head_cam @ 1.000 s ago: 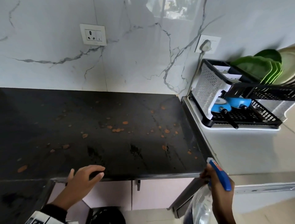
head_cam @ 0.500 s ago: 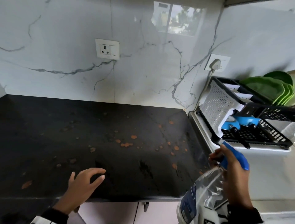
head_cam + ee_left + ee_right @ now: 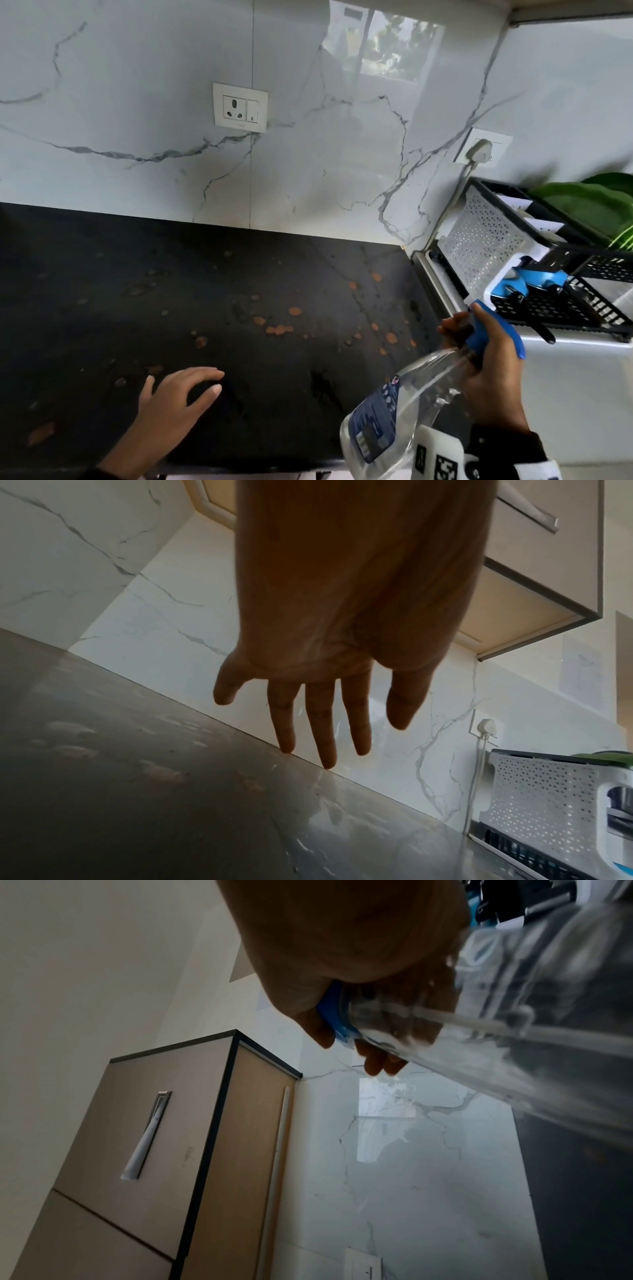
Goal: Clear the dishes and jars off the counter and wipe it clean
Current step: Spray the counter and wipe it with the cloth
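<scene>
The black counter (image 3: 171, 281) is bare of dishes and speckled with orange stains (image 3: 279, 329) and wet drops. My right hand (image 3: 486, 363) grips the neck of a clear spray bottle (image 3: 404, 401) with a blue trigger head (image 3: 493, 330), held tilted over the counter's right front corner with its nozzle toward the counter. In the right wrist view the bottle (image 3: 534, 1020) fills the upper right beside my right hand (image 3: 363, 1031). My left hand (image 3: 185, 394) hovers low over the counter's front edge with fingers spread and holds nothing. My left hand (image 3: 325, 710) shows straight fingers in the left wrist view.
A black dish rack (image 3: 561, 291) with a white perforated basket (image 3: 486, 250), green plates (image 3: 589, 202) and blue-handled utensils (image 3: 524, 284) stands on the white surface at the right. A socket (image 3: 239, 107) and a plugged outlet (image 3: 481, 150) sit on the marble wall. Wall cabinets (image 3: 178, 1137) hang above.
My right hand has lifted the spray bottle up from below the counter edge to over its right front corner. My left hand has stayed near the front edge. The view has tilted upward.
</scene>
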`<state>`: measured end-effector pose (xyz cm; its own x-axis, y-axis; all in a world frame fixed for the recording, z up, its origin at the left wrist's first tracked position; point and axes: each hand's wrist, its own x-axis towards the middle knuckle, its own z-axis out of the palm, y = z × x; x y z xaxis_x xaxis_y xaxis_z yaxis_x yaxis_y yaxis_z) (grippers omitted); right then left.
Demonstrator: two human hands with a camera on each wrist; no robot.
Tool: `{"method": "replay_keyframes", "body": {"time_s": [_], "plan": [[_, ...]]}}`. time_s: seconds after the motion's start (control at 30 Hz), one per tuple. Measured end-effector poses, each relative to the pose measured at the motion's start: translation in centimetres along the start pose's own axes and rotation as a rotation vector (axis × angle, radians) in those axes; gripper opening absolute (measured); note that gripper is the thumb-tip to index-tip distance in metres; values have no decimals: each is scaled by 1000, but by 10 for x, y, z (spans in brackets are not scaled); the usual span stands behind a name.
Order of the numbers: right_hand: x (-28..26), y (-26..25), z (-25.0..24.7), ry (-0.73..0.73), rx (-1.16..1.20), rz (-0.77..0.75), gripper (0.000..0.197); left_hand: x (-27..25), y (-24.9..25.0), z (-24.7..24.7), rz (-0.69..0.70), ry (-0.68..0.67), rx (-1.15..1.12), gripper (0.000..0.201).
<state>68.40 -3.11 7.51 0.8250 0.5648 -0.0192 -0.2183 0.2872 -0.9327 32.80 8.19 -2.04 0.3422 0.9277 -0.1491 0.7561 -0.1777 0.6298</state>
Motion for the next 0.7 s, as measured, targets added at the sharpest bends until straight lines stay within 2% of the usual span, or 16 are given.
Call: {"method": "replay_keyframes", "body": {"time_s": [0.13,0.3,0.4,0.47,0.53,0.7], "plan": [[27,0,15,-40,73,35,23,13,7,-6,-7,53,3,21],[56,28,27,-55,133,224,20,30,15,-10,-38,91,37,22],[59,40,39,-129,114,255,21,38,18,-10,-49,101,26,21],[61,44,47,-197,93,289,24,41,19,-10,-52,101,-16,11],[65,46,55,-244,99,353,24,42,17,-9,-41,90,-38,33],[72,64,78,-237,172,485,18,36,15,-9,-103,139,-46,10]]}}
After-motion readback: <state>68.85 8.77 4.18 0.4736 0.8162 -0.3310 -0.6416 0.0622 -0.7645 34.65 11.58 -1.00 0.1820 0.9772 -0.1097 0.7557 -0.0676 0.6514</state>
